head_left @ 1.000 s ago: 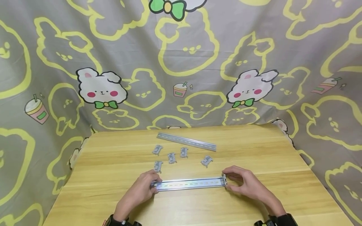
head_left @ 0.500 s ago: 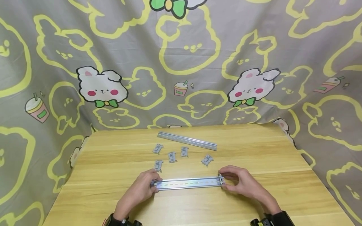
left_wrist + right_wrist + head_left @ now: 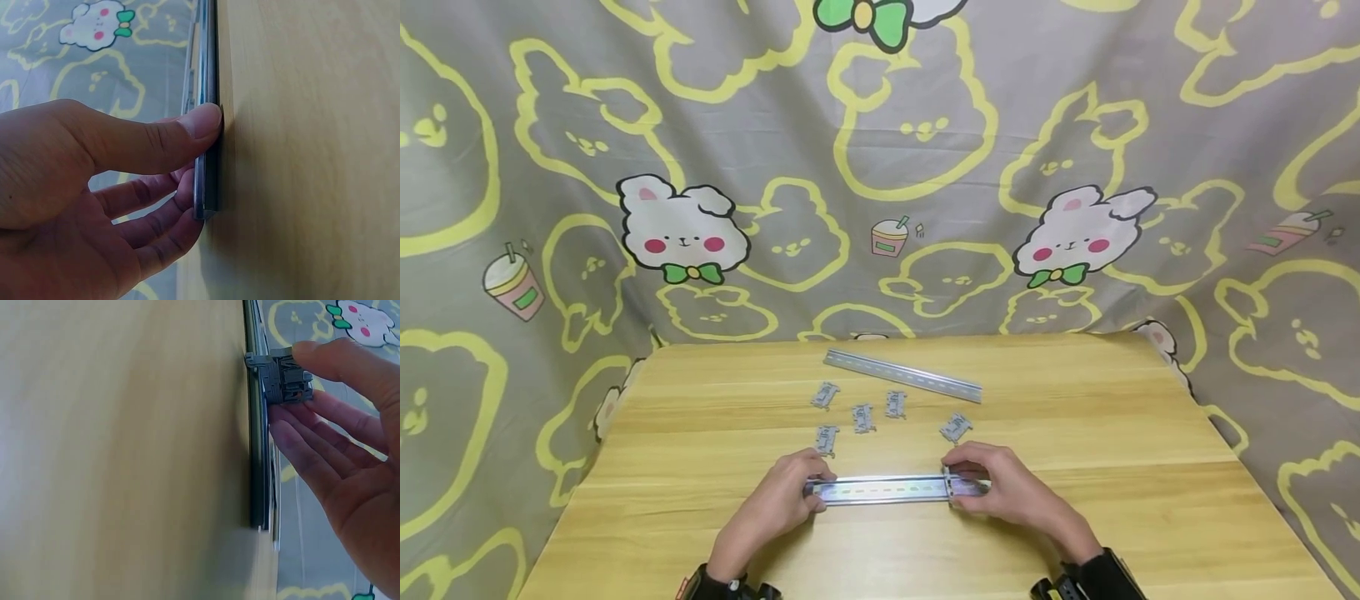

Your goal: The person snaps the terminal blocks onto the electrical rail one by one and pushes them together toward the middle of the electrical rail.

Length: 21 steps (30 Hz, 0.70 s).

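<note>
A slotted metal DIN rail [image 3: 883,490] lies lengthwise near the front of the wooden table. My left hand [image 3: 781,493] grips its left end, the thumb [image 3: 203,122] on the near edge and the fingers at the far edge in the left wrist view. With my right hand [image 3: 1003,485] I pinch a grey terminal block [image 3: 287,378] between thumb and fingers. This block stands upright across the rail, its foot at the rail's edge, and a stretch of rail runs on to its right, under my hand. Whether it is latched on I cannot tell.
Several loose grey terminal blocks [image 3: 862,418] lie flat beyond the rail, one [image 3: 957,427] just past my right fingers. A second DIN rail [image 3: 902,375] lies slanted farther back. Behind the table [image 3: 700,417] hangs a printed curtain [image 3: 805,150].
My right hand has slid the terminal block leftward along the rail, away from its right end. My left hand keeps its grip on the left end. The head view has shifted slightly.
</note>
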Each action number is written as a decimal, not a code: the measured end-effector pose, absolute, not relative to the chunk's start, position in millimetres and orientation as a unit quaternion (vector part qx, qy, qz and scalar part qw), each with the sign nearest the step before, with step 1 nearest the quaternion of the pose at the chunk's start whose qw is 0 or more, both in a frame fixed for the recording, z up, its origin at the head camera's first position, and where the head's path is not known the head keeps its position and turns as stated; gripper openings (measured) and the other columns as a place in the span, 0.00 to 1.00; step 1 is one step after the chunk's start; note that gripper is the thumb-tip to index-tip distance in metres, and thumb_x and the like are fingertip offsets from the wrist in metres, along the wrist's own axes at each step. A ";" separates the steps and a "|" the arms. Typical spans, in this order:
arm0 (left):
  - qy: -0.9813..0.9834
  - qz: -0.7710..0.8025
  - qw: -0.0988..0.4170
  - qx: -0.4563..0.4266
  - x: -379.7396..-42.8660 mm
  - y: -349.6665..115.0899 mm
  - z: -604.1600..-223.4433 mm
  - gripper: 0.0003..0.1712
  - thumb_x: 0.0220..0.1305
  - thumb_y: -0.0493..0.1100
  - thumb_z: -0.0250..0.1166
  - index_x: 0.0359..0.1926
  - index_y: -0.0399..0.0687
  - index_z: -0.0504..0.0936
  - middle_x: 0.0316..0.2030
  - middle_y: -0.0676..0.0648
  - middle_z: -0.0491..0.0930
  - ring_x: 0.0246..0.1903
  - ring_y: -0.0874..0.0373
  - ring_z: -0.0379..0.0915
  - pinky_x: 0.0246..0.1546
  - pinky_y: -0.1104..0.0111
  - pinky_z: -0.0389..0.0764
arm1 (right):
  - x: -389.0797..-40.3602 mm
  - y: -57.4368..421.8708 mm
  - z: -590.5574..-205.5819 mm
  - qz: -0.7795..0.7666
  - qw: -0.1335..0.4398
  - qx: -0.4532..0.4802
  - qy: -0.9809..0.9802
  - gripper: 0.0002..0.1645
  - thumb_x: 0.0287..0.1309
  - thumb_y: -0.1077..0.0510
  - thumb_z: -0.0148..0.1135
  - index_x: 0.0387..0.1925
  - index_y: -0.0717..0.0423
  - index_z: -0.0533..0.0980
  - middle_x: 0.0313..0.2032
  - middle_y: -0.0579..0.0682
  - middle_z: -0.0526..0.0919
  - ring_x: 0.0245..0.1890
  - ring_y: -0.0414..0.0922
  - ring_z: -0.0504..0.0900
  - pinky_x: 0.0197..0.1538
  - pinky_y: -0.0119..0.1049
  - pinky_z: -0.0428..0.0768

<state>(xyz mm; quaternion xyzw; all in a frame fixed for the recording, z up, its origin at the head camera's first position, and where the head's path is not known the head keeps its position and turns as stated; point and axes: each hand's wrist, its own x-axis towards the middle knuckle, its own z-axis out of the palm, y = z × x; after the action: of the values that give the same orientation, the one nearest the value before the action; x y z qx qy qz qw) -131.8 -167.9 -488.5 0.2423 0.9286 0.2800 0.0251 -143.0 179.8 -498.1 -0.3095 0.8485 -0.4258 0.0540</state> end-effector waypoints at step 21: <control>0.928 0.280 0.026 0.245 -133.7 -168.8 -487.0 0.15 0.40 0.31 0.77 0.35 0.41 0.88 0.38 0.47 0.84 0.39 0.51 0.80 0.44 0.56 0.84 | -148.3 117.0 -493.5 -0.379 0.050 -0.338 0.860 0.26 0.45 0.59 0.76 0.47 0.63 0.80 0.45 0.53 0.85 0.43 0.44 0.84 0.47 0.38 0.85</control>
<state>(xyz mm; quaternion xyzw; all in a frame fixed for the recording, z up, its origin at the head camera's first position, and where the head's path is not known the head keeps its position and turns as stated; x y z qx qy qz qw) -133.7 -168.8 -487.0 0.2453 0.9278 0.2799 0.0263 -148.3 117.0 -493.5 -0.3383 0.8597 -0.3794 0.0504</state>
